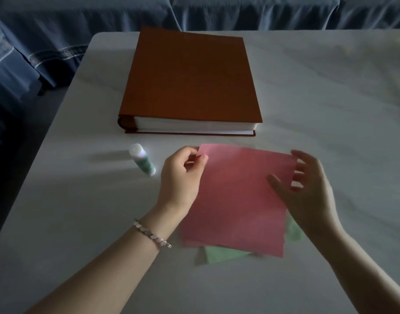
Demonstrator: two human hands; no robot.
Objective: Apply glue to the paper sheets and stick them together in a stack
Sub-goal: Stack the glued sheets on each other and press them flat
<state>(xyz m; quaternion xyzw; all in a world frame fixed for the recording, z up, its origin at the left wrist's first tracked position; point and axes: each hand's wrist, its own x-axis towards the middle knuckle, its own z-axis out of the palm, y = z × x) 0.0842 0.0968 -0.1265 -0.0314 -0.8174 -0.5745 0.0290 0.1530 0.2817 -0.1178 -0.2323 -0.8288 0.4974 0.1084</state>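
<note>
Grip: left hand (183, 173) pinches pink sheet (237, 200) corner | right hand (307, 191) fingers spread

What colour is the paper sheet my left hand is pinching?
The sheet is pink, clearest in the head view.

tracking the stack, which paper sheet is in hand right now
The pink sheet on top: the left hand pinches its far left corner. The green sheet lies flat underneath, only its corners showing.
</note>
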